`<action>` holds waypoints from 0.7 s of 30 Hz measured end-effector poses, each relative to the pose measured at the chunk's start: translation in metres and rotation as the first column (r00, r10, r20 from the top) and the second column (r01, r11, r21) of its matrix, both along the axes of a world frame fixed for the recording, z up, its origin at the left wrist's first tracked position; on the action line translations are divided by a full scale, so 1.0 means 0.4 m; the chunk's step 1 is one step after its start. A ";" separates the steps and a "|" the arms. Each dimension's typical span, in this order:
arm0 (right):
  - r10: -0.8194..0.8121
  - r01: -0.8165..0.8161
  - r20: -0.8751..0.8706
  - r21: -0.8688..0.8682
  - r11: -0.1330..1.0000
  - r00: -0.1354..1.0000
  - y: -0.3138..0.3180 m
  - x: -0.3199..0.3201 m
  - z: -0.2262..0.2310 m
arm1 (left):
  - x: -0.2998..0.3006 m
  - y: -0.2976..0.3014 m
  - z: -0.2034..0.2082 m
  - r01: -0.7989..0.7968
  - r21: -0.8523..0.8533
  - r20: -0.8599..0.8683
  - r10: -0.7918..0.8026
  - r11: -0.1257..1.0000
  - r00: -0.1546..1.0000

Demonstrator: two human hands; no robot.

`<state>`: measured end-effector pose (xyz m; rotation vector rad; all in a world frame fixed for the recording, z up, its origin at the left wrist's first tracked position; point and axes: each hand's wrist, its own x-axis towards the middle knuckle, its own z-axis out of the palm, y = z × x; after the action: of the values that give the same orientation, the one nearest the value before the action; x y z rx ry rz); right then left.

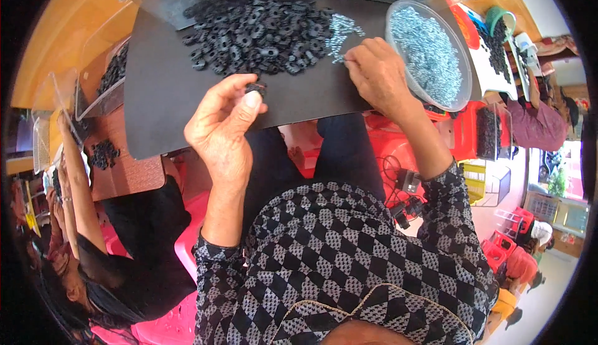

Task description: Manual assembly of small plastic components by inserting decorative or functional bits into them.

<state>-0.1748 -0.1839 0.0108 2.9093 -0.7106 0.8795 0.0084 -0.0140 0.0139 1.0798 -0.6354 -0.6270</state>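
Busy room around us, a co-worker (134, 283) seated on the left, red plastic seats about, and right in front of me on screen, the dark worktop (156, 89). Centre stage: a heap of small black parts (255, 40), placed, I'd judge, where both hands can get at it. And here's the left hand (225, 121), raised over the near edge, thumb and fingertips pinched on one black part (254, 89); that tip grip probably leaves most of it exposed to view. Across to the right hand (379, 74): fingers bent and drawn in, tips just beside a scatter of small shiny metal pieces (341, 33). Has it got one? I can't tell; its own fingers hide that. Beyond it, a clear round tub (446, 108) brims with more of those bluish pieces, seemingly parked on that side for easy reach, with the loose ones spread thin between tub and heap, perhaps for simpler picking.
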 end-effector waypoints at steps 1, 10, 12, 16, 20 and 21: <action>-0.001 0.001 0.017 0.008 1.000 1.000 0.006 0.001 0.003 | 0.004 0.001 -0.003 0.045 -0.014 -0.052 -0.045 0.999 0.998; 0.032 -0.160 0.294 0.421 0.893 0.955 0.145 0.053 0.070 | -0.008 0.007 -0.014 0.229 -0.018 -0.295 -0.224 0.973 0.929; 0.090 -0.239 0.366 0.385 0.892 0.926 0.170 0.077 0.078 | -0.014 0.004 -0.014 0.240 -0.021 -0.313 -0.234 0.971 0.921; 0.127 -0.299 0.444 0.343 0.890 0.887 0.188 0.102 0.079 | -0.032 0.005 -0.013 0.207 -0.019 -0.305 -0.203 0.978 0.930; 0.056 -0.275 0.497 0.379 0.883 0.866 0.202 0.112 0.079 | -0.039 0.010 -0.007 0.150 0.042 -0.189 -0.140 0.988 0.972; 0.064 -0.280 0.515 0.353 0.893 0.855 0.206 0.119 0.073 | -0.042 0.010 -0.007 0.149 0.041 -0.191 -0.139 0.988 0.972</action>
<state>-0.1273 -0.1014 0.0400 3.1734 -0.7326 1.7403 -0.0084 -0.0099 0.0113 1.0173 -0.5381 -0.8662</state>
